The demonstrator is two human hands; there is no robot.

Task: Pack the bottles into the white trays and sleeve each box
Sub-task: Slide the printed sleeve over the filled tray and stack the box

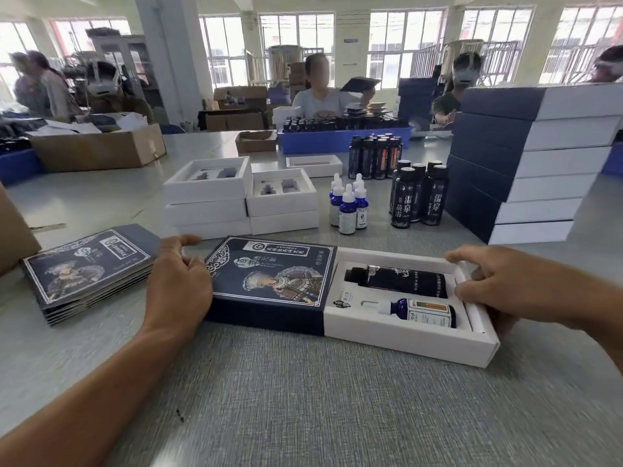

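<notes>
Two bottles [401, 281] seated; I judge white tray [404, 345] light, stiff: my right hand [512, 284] grips its end wall, left hand [182, 281] grips sleeve [269, 281].

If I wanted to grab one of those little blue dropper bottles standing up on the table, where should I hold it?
Probably hold the front little blue dropper bottle round its blue body, below the narrow white dropper top, coming from the near side. It stands upright with its mates packed close behind and the black bottles to its right, so the near side is open.
</notes>
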